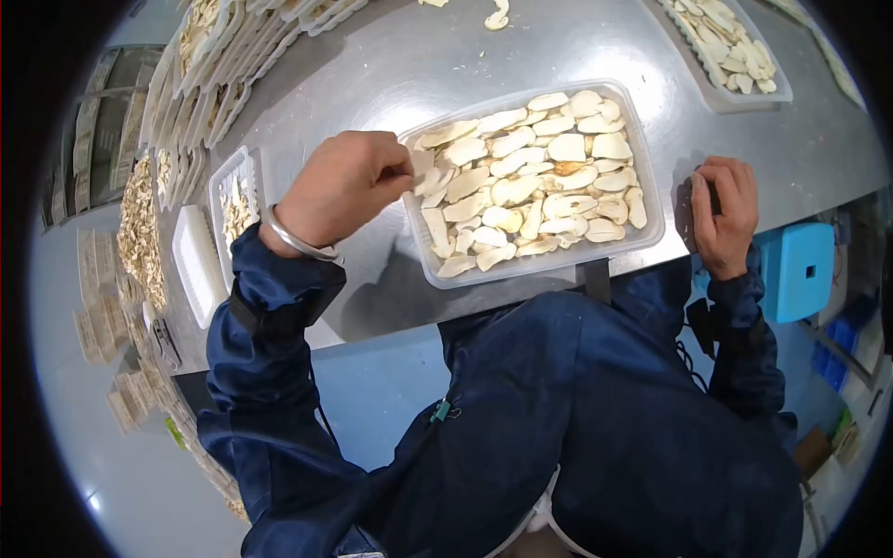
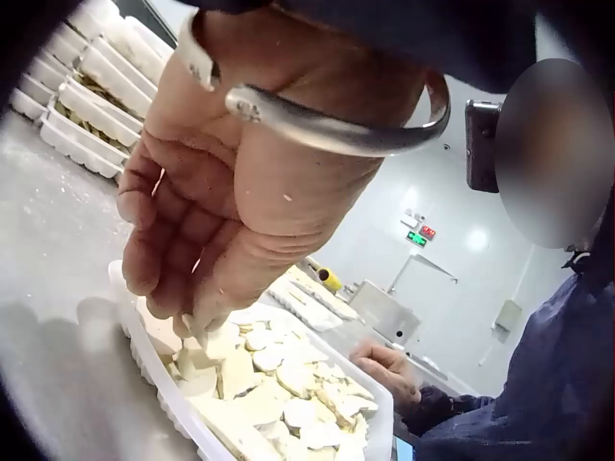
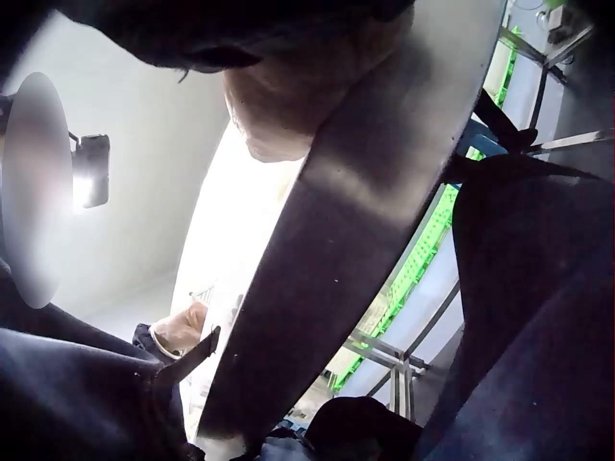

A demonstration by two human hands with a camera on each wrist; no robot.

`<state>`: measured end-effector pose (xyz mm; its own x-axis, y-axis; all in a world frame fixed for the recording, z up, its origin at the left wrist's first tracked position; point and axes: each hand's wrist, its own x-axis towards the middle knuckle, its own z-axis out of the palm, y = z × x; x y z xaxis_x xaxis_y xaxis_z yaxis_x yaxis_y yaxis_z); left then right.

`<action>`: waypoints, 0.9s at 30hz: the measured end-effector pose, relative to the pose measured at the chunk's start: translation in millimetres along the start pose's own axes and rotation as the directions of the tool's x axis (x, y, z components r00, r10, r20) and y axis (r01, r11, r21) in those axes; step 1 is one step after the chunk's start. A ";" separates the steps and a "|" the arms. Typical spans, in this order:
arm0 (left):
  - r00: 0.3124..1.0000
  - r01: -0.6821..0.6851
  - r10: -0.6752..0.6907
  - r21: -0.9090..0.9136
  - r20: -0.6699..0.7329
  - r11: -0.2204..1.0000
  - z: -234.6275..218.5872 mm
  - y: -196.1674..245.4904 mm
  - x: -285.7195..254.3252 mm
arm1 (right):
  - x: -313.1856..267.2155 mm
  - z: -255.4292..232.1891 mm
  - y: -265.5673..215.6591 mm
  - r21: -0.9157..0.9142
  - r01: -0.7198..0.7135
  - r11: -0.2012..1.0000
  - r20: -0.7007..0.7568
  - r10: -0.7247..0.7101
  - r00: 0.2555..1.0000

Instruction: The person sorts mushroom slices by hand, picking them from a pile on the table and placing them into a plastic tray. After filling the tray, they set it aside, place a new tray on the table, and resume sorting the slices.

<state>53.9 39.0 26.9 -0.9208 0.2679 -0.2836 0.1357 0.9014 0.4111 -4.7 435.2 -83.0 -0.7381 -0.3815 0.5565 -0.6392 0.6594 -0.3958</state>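
Note:
A clear plastic tray [image 1: 535, 272] lies near the table's front edge, covered with pale, flat mushroom slices [image 1: 514, 191]. Over its left rim my left hand [image 1: 346, 186], with a silver bangle at the wrist, reaches in with the fingertips down. In the left wrist view, thumb and fingers pinch a small pale mushroom slice [image 2: 204, 328] right above the others. My right hand [image 1: 727, 212] rests at the table edge to the right of the tray, fingers loosely curled and holding nothing. Its fingers are mostly hidden in the right wrist view.
Stacked white trays [image 1: 200, 102] stand at the back left. A smaller tray [image 1: 216, 200] with slices and a white tray [image 1: 197, 270] are by the left edge. Another filled tray [image 1: 781, 88] sits back right. Loose slices [image 1: 498, 17] lie at the back. A blue box [image 1: 800, 270] is below right.

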 end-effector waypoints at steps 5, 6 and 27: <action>0.980 0.152 -0.177 -0.228 -0.096 0.962 -15.8 -13.9 -11.1 | 0.0 0.2 -0.1 0.002 -0.004 1.000 0.001 0.004 1.000; 0.965 0.194 -0.241 -0.340 -0.101 0.920 -13.7 -19.7 -13.3 | -0.1 0.4 0.3 0.003 0.006 1.000 -0.007 -0.006 1.000; 0.998 -0.014 0.026 -0.221 0.051 0.975 32.1 35.6 -25.9 | -0.3 2.7 1.4 0.010 0.018 1.000 -0.011 -0.018 1.000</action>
<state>94.3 75.1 21.1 -0.8971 0.3081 -0.3166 0.0642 0.8000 0.5965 -5.9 434.5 -85.6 -0.7243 -0.3858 0.5714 -0.6543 0.6459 -0.3933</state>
